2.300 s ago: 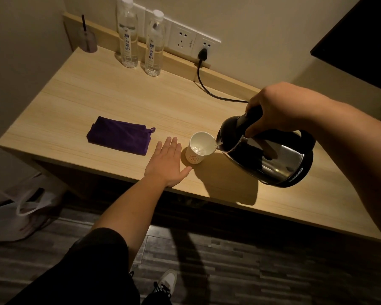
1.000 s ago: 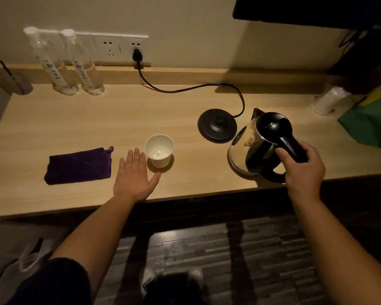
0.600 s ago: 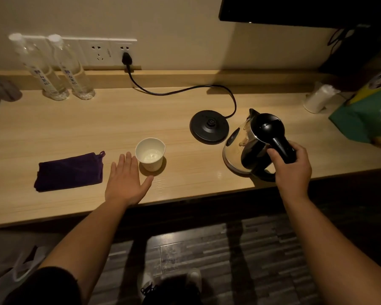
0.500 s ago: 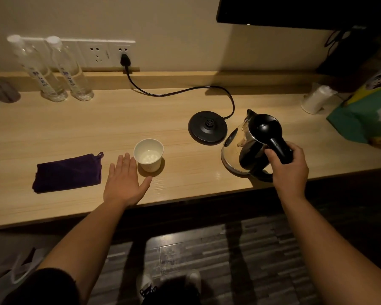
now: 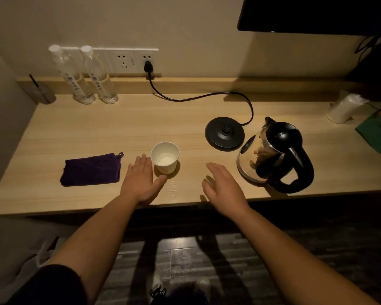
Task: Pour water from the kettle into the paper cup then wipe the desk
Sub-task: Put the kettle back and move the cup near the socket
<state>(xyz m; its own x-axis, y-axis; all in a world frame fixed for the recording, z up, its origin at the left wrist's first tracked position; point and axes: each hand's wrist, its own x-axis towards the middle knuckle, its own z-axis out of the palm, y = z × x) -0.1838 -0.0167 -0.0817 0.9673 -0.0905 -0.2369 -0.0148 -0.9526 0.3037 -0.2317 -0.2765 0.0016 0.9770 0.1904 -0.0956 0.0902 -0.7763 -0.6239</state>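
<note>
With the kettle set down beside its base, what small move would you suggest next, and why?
Probably slide the left hand left onto the purple cloth: the paper cup holds water, both hands are empty, and the cloth lies folded beside that hand.

The cup is sitting on the desk; the cloth is lying to its left. The kettle is standing far right, beside its base.

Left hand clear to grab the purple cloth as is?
Probably yes. The left hand lies flat and empty on the desk, beside the purple cloth; bare desk between them. The paper cup sits on its other side.
</note>
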